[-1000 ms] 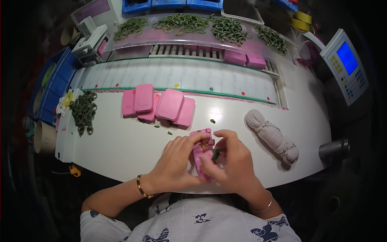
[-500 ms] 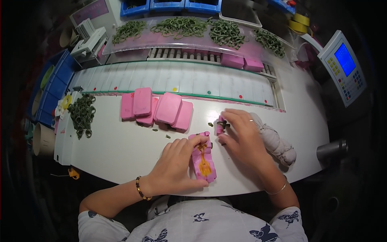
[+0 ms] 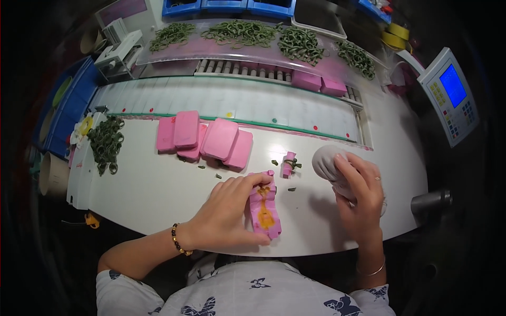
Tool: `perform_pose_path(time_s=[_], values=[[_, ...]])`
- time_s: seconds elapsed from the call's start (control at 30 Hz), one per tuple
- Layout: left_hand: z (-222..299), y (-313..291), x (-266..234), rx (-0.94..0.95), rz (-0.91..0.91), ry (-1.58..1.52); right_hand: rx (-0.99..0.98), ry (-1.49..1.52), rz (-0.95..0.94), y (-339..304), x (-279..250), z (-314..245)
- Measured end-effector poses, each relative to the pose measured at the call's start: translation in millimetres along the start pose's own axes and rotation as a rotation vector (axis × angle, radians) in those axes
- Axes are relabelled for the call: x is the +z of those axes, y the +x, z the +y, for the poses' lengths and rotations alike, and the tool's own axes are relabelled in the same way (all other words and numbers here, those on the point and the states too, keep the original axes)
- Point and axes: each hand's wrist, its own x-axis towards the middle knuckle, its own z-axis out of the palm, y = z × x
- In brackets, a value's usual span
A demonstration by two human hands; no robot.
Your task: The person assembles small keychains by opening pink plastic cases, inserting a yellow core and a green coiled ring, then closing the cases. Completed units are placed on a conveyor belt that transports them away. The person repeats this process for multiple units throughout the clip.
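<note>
Near the table's front edge, my left hand [image 3: 229, 210] grips a pink rubber mould piece [image 3: 265, 210] with a yellow-orange stained hollow, thumb and fingers on its two ends. My right hand [image 3: 361, 187] is closed around a stuffed grey-white cloth bundle [image 3: 328, 162], tilted above the table to the right of the mould. Part of the bundle is hidden behind the hand. Between the hands, and touched by neither, lies a small pink block [image 3: 289, 165] with a dark green ring-shaped piece on it. Dark green crumbs [image 3: 291, 189] are scattered nearby.
Several pink mould blocks [image 3: 221, 139] lie stacked beyond my left hand. Green rings are heaped at the left [image 3: 106, 142] and on a clear shelf [image 3: 221, 58] at the back. A control panel [image 3: 450, 97] stands right, with a grey metal cylinder [image 3: 432, 203] by the table edge.
My right hand has left the small pink block, moved right and lifted the cloth bundle off the table. My left hand still holds the mould piece in place.
</note>
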Motion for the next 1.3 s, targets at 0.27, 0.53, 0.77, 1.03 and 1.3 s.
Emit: perform_pose_path(time_s=[0.27,0.53,0.77,1.03,1.3], values=[[-0.5,1.9,-2.0,0.005,0.013,-0.024,-0.308,0.031,-0.192,-4.4,40.8,-44.4],[3.5,-4.7,11.2,0.039,0.081,0.018,-0.29,0.047,-0.294,-14.9,15.2,-58.1],[4.2,-16.1,21.6,0.122,0.157,0.064,-0.089,-0.074,-0.28,-17.4,0.9,-13.4],[8.8,-28.6,33.6,0.317,0.211,0.123,-0.088,-0.039,-0.215,21.3,47.2,21.8],[8.6,-34.5,26.1,0.354,0.131,0.098,-0.158,0.191,-0.339,37.4,77.5,24.5]])
